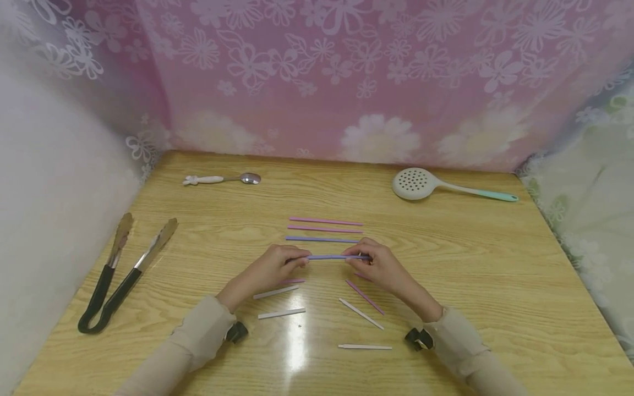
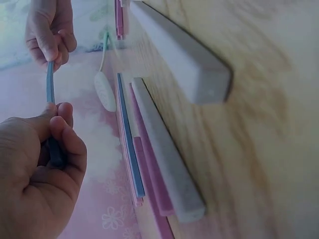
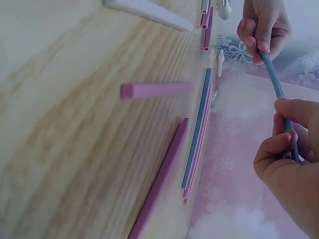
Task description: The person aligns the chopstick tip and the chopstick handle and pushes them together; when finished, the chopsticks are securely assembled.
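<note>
A thin blue-purple stick is held level above the table between both hands. My left hand pinches its left part between thumb and fingers, and my right hand pinches it toward the right end. In the right wrist view the held stick looks slightly bent. Just beyond the hands, another blue-purple stick lies on the table, with two long pink sticks parallel behind it. Shorter pink pieces lie under and near the hands, partly hidden by them. White pieces lie nearer the body on both sides.
Metal tongs with black handles lie spread at the left. A spoon with a white handle is at the back left. At the back right rests a slotted skimmer with a green handle end. Flowered cloth hangs behind the wooden table.
</note>
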The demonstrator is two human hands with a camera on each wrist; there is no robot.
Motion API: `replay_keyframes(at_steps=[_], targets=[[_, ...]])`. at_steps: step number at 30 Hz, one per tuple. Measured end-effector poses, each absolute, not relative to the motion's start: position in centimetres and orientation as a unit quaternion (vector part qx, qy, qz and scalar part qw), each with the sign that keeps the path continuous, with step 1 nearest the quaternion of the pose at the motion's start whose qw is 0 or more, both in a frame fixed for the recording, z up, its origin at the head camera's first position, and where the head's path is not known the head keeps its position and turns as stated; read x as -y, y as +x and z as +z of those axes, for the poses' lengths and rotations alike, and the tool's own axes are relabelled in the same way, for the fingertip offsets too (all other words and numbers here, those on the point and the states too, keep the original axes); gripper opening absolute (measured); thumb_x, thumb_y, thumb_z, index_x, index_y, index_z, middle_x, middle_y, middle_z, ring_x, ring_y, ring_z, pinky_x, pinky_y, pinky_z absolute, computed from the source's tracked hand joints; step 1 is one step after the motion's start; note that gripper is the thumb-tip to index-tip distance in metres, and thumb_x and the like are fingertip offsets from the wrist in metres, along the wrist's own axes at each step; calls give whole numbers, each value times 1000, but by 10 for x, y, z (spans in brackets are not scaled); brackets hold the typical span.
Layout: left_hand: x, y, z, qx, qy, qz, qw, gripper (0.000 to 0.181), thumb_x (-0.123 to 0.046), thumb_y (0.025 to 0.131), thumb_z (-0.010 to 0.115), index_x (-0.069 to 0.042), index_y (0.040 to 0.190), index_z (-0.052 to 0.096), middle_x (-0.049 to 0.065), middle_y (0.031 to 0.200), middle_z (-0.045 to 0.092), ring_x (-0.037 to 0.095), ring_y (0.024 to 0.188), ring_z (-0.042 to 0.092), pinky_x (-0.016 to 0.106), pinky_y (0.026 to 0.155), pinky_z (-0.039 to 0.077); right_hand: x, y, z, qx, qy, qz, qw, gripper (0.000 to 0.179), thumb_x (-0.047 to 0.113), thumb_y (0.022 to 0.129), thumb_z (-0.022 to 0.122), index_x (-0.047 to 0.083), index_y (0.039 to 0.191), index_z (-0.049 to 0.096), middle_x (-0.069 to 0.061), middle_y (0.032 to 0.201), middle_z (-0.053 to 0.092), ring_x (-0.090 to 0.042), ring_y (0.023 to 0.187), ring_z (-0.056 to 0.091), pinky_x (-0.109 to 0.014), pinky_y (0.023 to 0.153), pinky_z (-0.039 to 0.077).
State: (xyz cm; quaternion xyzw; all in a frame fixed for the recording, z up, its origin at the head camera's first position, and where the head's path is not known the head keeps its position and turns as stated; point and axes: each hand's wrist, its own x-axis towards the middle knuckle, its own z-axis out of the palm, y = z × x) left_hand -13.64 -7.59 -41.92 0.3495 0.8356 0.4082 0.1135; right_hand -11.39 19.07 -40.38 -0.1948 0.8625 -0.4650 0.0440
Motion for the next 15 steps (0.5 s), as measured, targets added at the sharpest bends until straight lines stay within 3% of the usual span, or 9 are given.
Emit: replay_keyframes(at_steps=[5, 15], targets=[[77, -135, -415, -834, 363, 405, 97, 29, -11, 97, 53, 7, 118, 62, 10, 92, 70, 1, 62, 45, 19, 61, 48, -189, -111, -401, -861, -212, -462, 30, 11, 2, 88, 66, -3, 97, 70, -4, 82, 54, -4, 59, 40, -17, 48, 38], [77, -135, -413, -837, 368, 392, 98, 28, -10, 98, 51, 5, 118, 63, 10, 93, 68, 9, 74, 56, 20, 68, 50, -189, -109, -404, -859, -241, -451, 34, 14, -1, 90, 60, -2, 102, 68, -4, 87, 52, -5, 63, 38, -18, 54, 36]])
